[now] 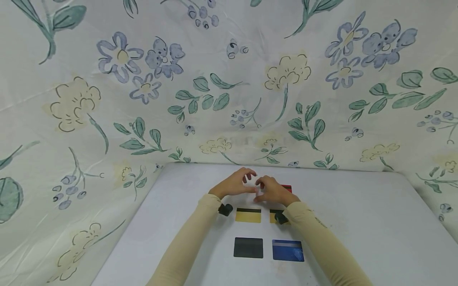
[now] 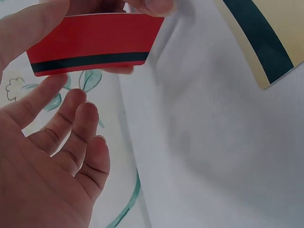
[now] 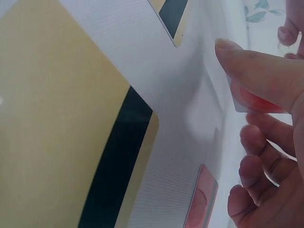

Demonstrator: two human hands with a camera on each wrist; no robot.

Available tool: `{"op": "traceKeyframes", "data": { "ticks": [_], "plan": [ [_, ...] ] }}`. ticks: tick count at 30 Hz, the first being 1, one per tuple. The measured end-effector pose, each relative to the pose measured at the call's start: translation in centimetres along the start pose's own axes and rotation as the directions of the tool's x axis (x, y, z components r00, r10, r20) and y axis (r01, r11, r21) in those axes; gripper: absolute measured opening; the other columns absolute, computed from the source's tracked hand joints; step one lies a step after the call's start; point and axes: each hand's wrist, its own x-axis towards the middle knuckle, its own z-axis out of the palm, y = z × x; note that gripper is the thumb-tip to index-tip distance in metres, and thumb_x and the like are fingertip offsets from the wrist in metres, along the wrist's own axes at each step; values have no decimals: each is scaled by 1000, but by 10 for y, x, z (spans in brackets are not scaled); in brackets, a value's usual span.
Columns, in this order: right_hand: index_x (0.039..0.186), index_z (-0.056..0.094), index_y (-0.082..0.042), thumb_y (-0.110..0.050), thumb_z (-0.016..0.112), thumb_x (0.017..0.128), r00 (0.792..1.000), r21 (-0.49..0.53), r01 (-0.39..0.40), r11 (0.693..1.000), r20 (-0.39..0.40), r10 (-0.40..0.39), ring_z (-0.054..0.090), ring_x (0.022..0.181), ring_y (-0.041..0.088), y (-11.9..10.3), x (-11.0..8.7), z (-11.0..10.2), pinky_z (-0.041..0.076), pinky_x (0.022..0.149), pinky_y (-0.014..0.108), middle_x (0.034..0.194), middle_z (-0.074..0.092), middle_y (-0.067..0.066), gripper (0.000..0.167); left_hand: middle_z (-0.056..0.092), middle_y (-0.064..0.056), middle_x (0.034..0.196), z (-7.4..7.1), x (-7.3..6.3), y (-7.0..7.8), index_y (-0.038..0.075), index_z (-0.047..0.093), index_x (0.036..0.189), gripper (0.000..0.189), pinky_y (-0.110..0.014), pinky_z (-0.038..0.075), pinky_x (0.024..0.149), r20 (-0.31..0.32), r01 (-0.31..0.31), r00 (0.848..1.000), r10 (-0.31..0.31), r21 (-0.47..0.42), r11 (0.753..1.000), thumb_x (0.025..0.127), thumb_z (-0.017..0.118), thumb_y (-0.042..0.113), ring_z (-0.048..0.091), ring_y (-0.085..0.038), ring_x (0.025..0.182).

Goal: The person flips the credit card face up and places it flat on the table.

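My left hand (image 1: 234, 184) and right hand (image 1: 275, 192) are raised close together at the far part of the table. Between them they hold a red card (image 2: 95, 38) with a black stripe. In the left wrist view, the left thumb lies against one end of it and the right fingertips are at the other. The right thumb covers part of the card in the right wrist view. From the head camera the held card is hard to make out. Another red card (image 1: 288, 188) lies on the table, partly hidden behind the right hand.
On the white table (image 1: 358, 222) nearer me lie a gold card (image 1: 248, 216), a second gold card (image 1: 273, 215) partly covered by the right wrist camera, a dark grey card (image 1: 248, 248) and a blue card (image 1: 288, 251). Flower-patterned cloth (image 1: 229, 99) hangs behind.
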Motion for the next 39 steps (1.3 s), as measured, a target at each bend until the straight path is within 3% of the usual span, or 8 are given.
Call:
{"op": "traceKeyframes", "data": {
  "ticks": [8,15,20,31,39],
  "plan": [
    [132,63,-6,-23,88,83,1000,19,0,1000,-8,0,51,112,24,-1,-2,-4,47,103,43,122,61,9,58,57,-11,126,-2,0,-1,8,55,140,62,-34,50,90,-12,29,999,-29,12,999,90,80,34,53,-23,111],
    [131,64,-4,-23,88,83,999,-3,38,999,-16,-38,51,107,23,4,-2,-6,47,96,40,116,61,9,57,58,-13,124,-2,-1,-3,6,55,140,63,-34,49,90,-32,15,999,-15,4,1000,89,81,32,55,-25,110],
    [131,64,-3,-22,89,82,999,9,25,1000,-25,-24,51,106,23,4,-4,-9,48,95,40,113,61,9,57,59,-14,121,-3,-2,-7,5,54,141,64,-30,48,87,-58,-3,998,5,18,1000,88,81,30,55,-25,107],
    [127,64,-4,-23,90,81,999,-4,8,1000,-38,-8,51,106,24,3,-7,-11,50,96,40,112,61,8,56,59,-12,119,-5,-4,-11,8,54,142,63,-32,49,87,-92,19,996,-18,17,1000,87,82,24,55,-23,105],
    [125,64,-3,-26,90,81,999,-40,37,999,-38,-39,51,105,24,10,-3,-13,50,95,40,111,61,9,56,58,-11,118,-7,-4,-17,6,53,143,66,-33,49,88,-89,22,996,-21,20,1000,87,82,25,56,-24,103]
  ]
}}
